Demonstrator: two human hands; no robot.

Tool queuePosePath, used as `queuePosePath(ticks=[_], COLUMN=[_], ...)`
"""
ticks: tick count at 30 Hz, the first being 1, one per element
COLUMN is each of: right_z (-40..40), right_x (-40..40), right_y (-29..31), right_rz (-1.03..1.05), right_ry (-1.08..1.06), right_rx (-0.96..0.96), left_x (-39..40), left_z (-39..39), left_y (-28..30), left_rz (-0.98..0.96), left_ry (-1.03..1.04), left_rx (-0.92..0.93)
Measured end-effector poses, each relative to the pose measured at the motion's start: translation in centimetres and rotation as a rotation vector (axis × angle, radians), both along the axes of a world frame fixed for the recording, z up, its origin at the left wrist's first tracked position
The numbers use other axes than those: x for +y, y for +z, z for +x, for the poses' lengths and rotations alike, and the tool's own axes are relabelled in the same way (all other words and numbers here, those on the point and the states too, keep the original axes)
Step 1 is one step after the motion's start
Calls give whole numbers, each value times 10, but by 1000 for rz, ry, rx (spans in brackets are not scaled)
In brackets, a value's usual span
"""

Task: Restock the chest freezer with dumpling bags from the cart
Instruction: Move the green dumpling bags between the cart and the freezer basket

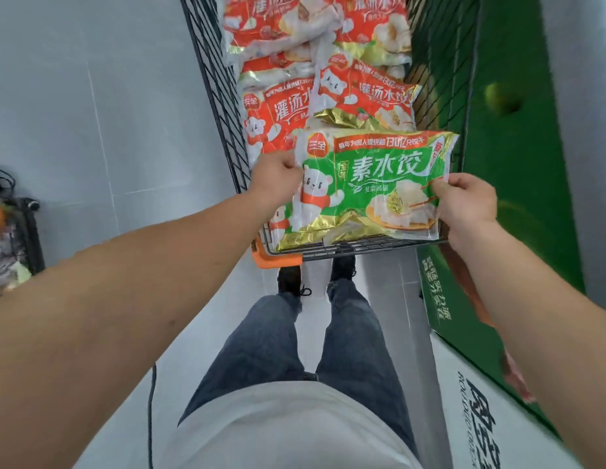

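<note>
Non-task items: floor and left edge.
Grey tiled floor (pixel 92 113); dark rack (pixel 21 238) holding blurred produce; thin black cable (pixel 152 418) along floor.

Cart (pixel 213 86) walls and green cabinet (pixel 518 184) hem the bags (pixel 332 106).

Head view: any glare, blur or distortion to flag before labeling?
Head view: wide-angle warp bends the cart walls and stretches both forearms; glare on the green dumpling bag film, its large print readable; red bags at top soft; left hand and right hand sharp; lighting even, shadows faint.
</note>
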State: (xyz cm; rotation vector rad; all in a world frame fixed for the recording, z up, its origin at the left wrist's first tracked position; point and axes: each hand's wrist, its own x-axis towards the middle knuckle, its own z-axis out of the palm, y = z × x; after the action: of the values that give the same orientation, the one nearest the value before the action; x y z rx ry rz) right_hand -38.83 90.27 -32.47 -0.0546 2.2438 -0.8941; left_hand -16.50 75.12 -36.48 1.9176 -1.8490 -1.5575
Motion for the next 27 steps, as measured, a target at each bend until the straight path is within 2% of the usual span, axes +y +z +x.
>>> queuePosePath(ticks=[9,14,20,27], right_z=[3,-10,-40,-102], right_x=[89,145,239,352], right_y=[79,94,116,124], right_rz=[-185,-228,-302,-309], right_ry=[-359,-507,-683,-800], right_rx=[0,-18,46,93], left_x=[10,35,104,209], left_z=[-48,-91,-180,-295], left_y=[91,126,155,165], left_rz=[-102,-86,-115,-119], left_ry=[-202,-358,-588,-706], left_rx=[147,182,207,224])
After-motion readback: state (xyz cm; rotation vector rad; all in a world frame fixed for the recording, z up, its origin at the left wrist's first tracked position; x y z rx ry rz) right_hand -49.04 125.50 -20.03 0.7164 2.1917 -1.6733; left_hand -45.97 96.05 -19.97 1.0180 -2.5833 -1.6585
